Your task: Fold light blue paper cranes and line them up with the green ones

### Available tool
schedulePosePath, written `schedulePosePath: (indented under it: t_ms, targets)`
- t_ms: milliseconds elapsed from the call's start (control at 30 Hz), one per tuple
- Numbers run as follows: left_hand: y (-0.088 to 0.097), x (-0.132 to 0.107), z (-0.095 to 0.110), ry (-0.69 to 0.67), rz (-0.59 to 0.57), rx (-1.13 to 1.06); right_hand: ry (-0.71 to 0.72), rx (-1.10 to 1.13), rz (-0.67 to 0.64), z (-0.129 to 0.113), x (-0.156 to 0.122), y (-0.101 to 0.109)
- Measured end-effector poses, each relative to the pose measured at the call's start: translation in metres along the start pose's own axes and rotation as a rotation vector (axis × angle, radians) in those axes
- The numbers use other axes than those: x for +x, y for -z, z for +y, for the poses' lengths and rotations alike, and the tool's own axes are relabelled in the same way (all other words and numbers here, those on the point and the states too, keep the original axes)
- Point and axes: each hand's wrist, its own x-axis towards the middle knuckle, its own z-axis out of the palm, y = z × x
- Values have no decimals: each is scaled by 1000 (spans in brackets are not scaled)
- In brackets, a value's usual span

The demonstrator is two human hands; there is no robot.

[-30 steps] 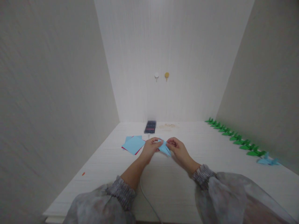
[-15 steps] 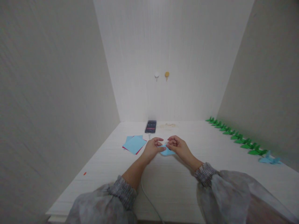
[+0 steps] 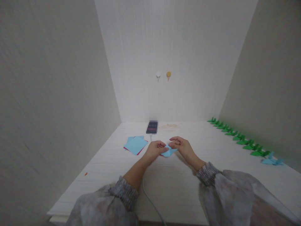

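A small folded piece of light blue origami paper (image 3: 168, 153) is between my hands, just over the middle of the table. My left hand (image 3: 154, 151) grips its left side, the thumb lying on top. On the other side, my right hand (image 3: 182, 147) pinches the upper right part between thumb and fingers. Part of the paper's far edge is hidden behind the fingers. To the left of my left hand lies a stack of square paper sheets (image 3: 135, 145), light blue on top with red showing at the edges.
Along the right wall runs a row of green folded paper figures (image 3: 240, 139), with a light blue paper figure (image 3: 272, 160) at its near end. A phone (image 3: 152, 127) lies at the back, its cable (image 3: 150, 198) passing under my left arm. A red scrap (image 3: 86, 173) is at left.
My left fingers have curled in closer around the paper. The right hand has shifted slightly, and more of the paper's right corner shows.
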Motion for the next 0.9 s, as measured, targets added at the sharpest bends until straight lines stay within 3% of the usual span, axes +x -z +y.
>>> schedulePosePath:
  t_ms: [167,267,367,500,900]
  targets:
    - [5,7,-1,-71,219,-47,129,4,105,-3,1,-2]
    - [5,8,1,-126,289,-80,144,-85,47,-3,-1,-6]
    - [2,6,4,-150,227,-91,171,-276,-32,-1,-3,-8]
    - [-3,3,5,-80,91,-37,217,-471,11,2,-4,-6]
    - [-7,1,6,-13,45,-114,239,-459,23,-1,-6,-4]
